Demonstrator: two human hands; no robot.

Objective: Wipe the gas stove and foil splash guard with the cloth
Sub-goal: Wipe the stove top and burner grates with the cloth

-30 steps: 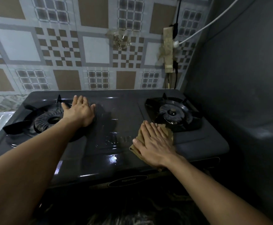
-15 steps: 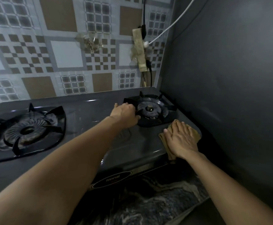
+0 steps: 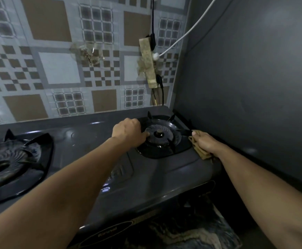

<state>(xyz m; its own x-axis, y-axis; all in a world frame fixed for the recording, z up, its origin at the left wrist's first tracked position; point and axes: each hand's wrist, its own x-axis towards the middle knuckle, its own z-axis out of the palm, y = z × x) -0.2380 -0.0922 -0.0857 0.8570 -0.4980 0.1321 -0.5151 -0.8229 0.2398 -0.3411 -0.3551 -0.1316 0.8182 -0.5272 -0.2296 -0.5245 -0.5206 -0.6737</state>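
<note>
The dark grey two-burner gas stove (image 3: 164, 169) fills the lower frame. My left hand (image 3: 128, 132) reaches across it, its fingers curled onto the left side of the right burner's grate (image 3: 171, 146). My right hand (image 3: 204, 142) presses a tan cloth (image 3: 199, 153) against the stove's far right edge, just beside that burner and close to the grey side wall. The patterned splash guard (image 3: 60, 67) covers the wall behind the stove, and neither hand touches it.
The left burner (image 3: 8, 164) sits at the frame's left edge. A taped power strip (image 3: 148, 62) with a white cable (image 3: 188, 33) and black plugs hangs above the stove's back right corner. A grey wall (image 3: 254, 87) stands close on the right. Marbled counter (image 3: 191, 230) shows below the stove front.
My left hand left the left burner and crossed to the right burner's grate. My right hand slid the cloth from the stove's front middle to its right edge and further back.
</note>
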